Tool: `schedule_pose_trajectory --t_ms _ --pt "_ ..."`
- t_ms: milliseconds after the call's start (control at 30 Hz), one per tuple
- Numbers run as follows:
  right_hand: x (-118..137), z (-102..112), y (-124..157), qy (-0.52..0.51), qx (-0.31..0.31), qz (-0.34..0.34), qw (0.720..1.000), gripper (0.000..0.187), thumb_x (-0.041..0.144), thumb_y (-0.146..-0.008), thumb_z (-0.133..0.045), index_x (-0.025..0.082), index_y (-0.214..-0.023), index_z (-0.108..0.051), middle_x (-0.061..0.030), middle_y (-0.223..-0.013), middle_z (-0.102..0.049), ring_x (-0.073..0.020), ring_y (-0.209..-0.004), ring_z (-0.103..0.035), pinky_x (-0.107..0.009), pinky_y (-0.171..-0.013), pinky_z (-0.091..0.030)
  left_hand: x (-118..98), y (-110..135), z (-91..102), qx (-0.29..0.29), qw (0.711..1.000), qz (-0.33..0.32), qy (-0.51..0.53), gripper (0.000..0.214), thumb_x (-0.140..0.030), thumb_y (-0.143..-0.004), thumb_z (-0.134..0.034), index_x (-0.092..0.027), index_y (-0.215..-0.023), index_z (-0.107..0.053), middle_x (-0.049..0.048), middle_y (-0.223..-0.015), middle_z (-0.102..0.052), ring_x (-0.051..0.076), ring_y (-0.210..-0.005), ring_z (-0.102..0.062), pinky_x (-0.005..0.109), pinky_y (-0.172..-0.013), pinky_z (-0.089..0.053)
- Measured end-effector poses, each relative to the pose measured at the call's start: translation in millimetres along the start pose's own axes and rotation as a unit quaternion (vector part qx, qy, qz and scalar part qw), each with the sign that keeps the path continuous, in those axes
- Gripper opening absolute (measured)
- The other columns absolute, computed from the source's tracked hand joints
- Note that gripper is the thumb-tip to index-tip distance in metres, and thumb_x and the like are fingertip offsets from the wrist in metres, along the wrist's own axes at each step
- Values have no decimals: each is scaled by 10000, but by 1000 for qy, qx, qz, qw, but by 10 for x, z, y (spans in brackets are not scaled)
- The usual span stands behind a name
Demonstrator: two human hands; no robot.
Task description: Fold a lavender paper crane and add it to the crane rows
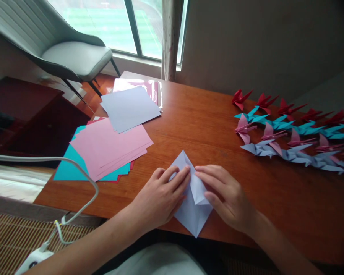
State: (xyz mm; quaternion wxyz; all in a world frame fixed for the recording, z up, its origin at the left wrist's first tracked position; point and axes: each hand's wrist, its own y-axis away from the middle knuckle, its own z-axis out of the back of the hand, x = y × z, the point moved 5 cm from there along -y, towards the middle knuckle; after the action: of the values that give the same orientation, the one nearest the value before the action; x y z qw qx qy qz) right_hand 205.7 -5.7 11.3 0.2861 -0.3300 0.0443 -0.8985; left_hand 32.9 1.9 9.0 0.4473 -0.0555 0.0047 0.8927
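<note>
A sheet of pale lavender origami paper [193, 221], folded into a diamond, lies at the table's near edge with one point towards me. Its upper right part carries a smaller folded flap [198, 191]. Across the left side of the diamond lies my left hand [169, 191], fingers stretched out and tips pressing near the centre crease. On the right edge rest the straight fingertips of my right hand [226, 194]. Its thumb stays apart from them, by the flap's lower corner. Both hands cover part of the paper, so some folds are hidden.
Left on the table are stacked pink sheets [111, 145], turquoise sheets [71, 164] and lavender sheets [132, 109]. Rows of folded red cranes [239, 100], turquoise cranes [250, 114], pink cranes [243, 130] and lavender cranes [260, 149] stand right. A white cable [86, 173] hangs at the left edge.
</note>
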Motion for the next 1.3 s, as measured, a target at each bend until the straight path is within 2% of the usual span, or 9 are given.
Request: schedule_pose_trajectory --t_ms 100,200,333,700,900,1133,1300 --pt "-188 -34 -293 15 -49 -62 997 205 224 -960 -523 217 -1108 -664 -81 -1053 -707 -230 -992 -632 -386 -894 -523 -1 -7 -1 11 1000 -2 0 460 -334 -1022 -382 -185 -1436 -511 49 -1543 -465 259 -1220 -465 399 -882 -395" --pt "-337 -137 -570 38 -61 -98 993 61 242 -904 -620 219 -912 -676 -61 -917 -696 -230 -900 -616 -385 -841 -505 -1 -4 -2 16 1000 1 -5 464 -332 -1020 -384 -181 -1443 -503 62 -1538 -467 265 -1216 -472 401 -878 -399" --pt "-402 -225 -755 63 -54 -120 989 77 263 -871 -660 223 -807 -643 -42 -836 -671 -223 -841 -592 -375 -811 -466 -14 8 -11 17 1000 2 -10 464 -330 -1013 -409 -189 -1445 -499 78 -1532 -467 265 -1216 -479 396 -874 -403" --pt "-431 -270 -852 116 -53 -172 977 172 292 -888 -648 225 -741 -590 -22 -778 -649 -202 -777 -564 -341 -729 -419 -22 6 -41 3 1000 0 -16 444 -320 -1014 -411 -190 -1423 -526 73 -1531 -470 264 -1212 -472 395 -869 -408" --pt "-418 -258 -844 121 -59 -160 978 178 302 -898 -636 226 -743 -593 -28 -782 -651 -209 -777 -561 -343 -723 -412 -25 11 -50 9 1000 -3 -26 460 -321 -1003 -444 -205 -1444 -501 94 -1545 -445 273 -1221 -472 385 -871 -412" --pt "-434 -264 -839 116 -50 -163 978 175 310 -909 -631 222 -760 -602 -25 -793 -655 -205 -789 -568 -348 -745 -424 -30 0 -46 5 1000 4 -23 457 -319 -1032 -359 -178 -1443 -502 55 -1534 -471 262 -1224 -457 402 -872 -408" --pt "-427 -199 -802 59 -33 -131 989 144 289 -940 -592 219 -821 -636 -35 -839 -665 -206 -831 -583 -347 -774 -452 -30 1 -43 6 1000 1 -24 459 -304 -1030 -359 -172 -1449 -495 59 -1540 -466 261 -1224 -457 401 -874 -411"
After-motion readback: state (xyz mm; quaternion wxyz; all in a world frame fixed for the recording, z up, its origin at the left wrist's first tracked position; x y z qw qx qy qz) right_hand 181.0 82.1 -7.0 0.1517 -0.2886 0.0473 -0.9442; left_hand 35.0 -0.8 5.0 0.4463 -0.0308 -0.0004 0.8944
